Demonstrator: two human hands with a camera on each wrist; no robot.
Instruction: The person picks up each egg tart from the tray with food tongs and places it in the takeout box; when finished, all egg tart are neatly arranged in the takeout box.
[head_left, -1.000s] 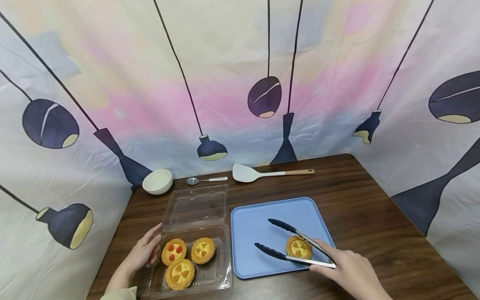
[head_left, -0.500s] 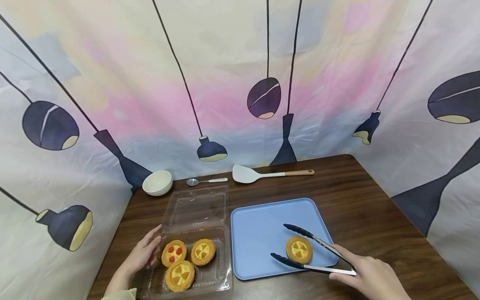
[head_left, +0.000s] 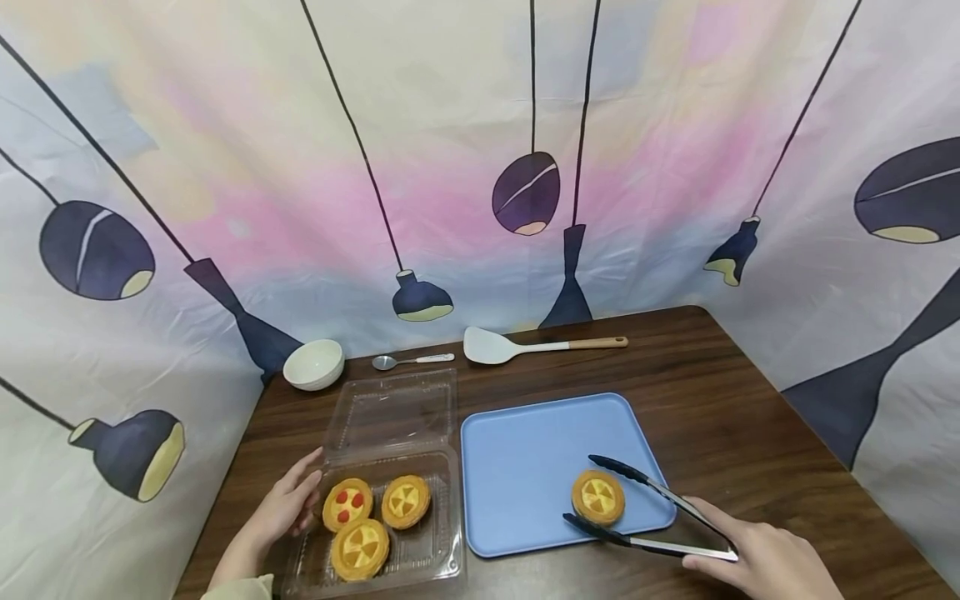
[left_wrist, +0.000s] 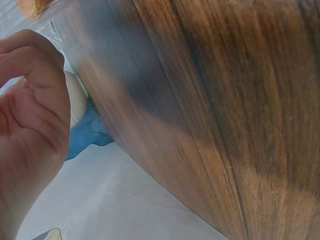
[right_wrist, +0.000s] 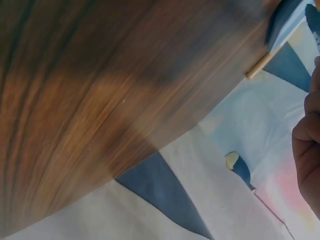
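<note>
My right hand (head_left: 768, 557) holds a pair of tongs (head_left: 602, 532) by the metal end. Their black tips are spread, one on the far side and one on the near side of an egg tart (head_left: 597, 497) lying on the blue tray (head_left: 517, 467). At the left, my left hand (head_left: 283, 502) rests by the edge of a clear plastic container (head_left: 423, 546), its fingers loosely bent. Whether they touch the wall cannot be told. Inside lie a tart with red pieces (head_left: 348, 505) and two yellow ones, the nearer tart (head_left: 360, 550) and the right-hand tart (head_left: 406, 502).
The container's lid (head_left: 393, 408) lies folded back. Along the rear edge of the wooden table (head_left: 735, 433) are a white bowl (head_left: 314, 365), a spoon (head_left: 412, 361) and a white spatula (head_left: 525, 347) with a wooden handle. A patterned cloth (head_left: 450, 217) hangs behind.
My right hand has drawn the tongs back to the right and toward me, so their tips now sit nearer the tart. The tart and my left hand stay in place.
</note>
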